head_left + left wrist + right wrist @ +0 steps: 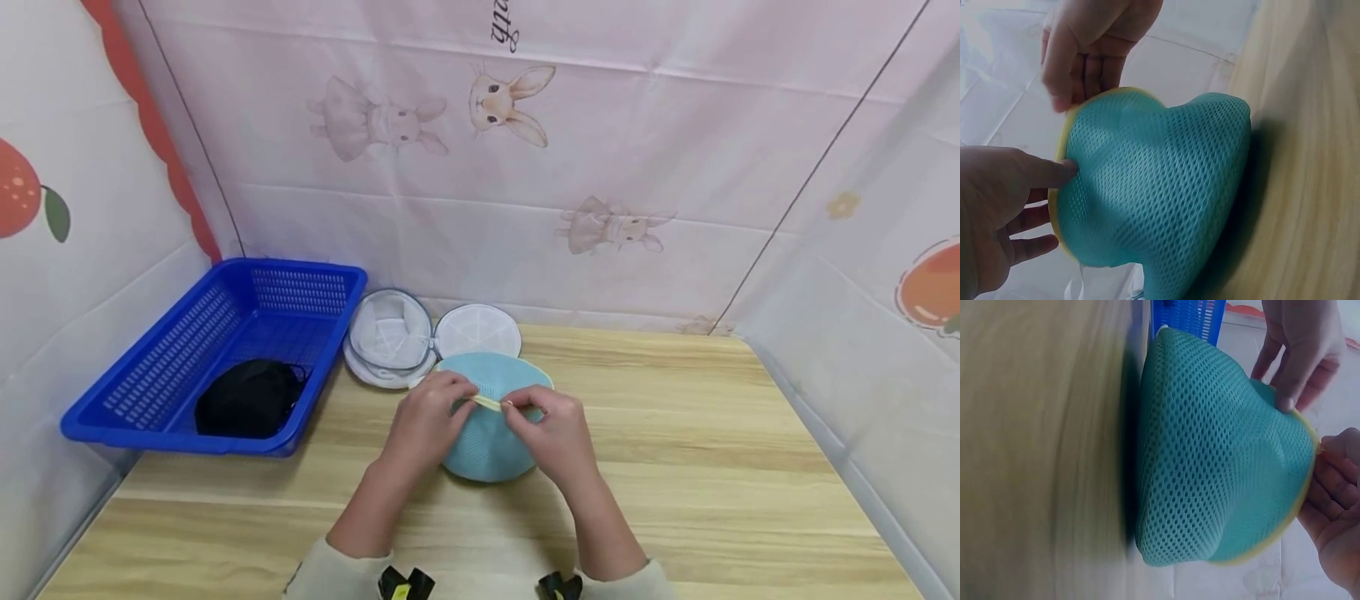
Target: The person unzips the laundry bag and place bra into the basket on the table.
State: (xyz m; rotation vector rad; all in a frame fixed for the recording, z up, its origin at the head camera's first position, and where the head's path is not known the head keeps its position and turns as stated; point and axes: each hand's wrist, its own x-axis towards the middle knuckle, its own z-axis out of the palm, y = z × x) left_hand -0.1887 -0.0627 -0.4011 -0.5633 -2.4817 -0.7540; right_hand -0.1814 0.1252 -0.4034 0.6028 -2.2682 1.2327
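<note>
A teal mesh laundry bag with a rounded shape and a yellow zipped edge stands on the table before me. My left hand pinches that edge, its thumb on the mesh and its fingers on the other side. Close beside it, my right hand pinches a small pale zipper pull at the yellow edge. In the right wrist view the left hand is at the top, and the right hand holds the edge at the right. The bag's mesh sides bulge and fold inward.
Left on the table, a blue plastic basket holds a black soft pouch. Behind the teal bag lie white round mesh pieces with dark rims and a white disc, near the back wall. Printed cloth walls enclose the wooden table.
</note>
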